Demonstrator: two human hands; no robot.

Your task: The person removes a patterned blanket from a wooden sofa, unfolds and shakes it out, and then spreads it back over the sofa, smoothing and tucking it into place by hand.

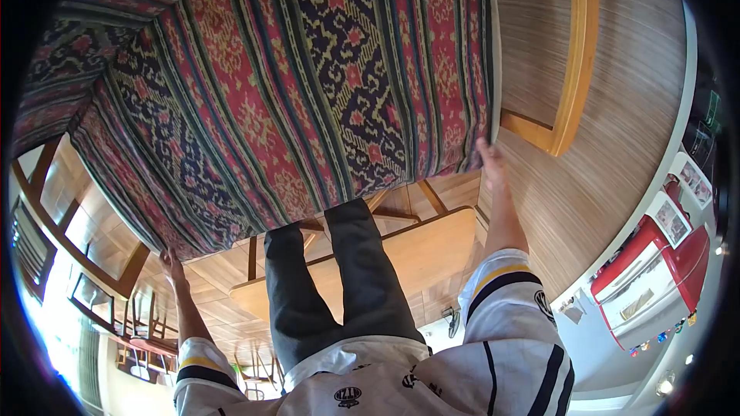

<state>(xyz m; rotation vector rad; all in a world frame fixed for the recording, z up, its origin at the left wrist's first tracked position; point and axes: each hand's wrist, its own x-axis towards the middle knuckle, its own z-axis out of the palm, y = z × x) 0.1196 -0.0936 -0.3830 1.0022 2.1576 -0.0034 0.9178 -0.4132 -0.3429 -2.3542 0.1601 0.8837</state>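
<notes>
A large patterned cloth with red, black and cream woven bands spreads out in front of me. Its near edge runs between my two hands, above my legs. At the lower left corner, my left hand is closed on the cloth's edge, fingertips partly hidden. On the other side, my right hand is at the lower right corner, its fingers slightly blurred and closed at the cloth's edge.
A wooden bench stands behind my legs. To the right are a wooden chair frame and a wood-grain panel. Another wooden chair is at the left. A red and white object lies far right.
</notes>
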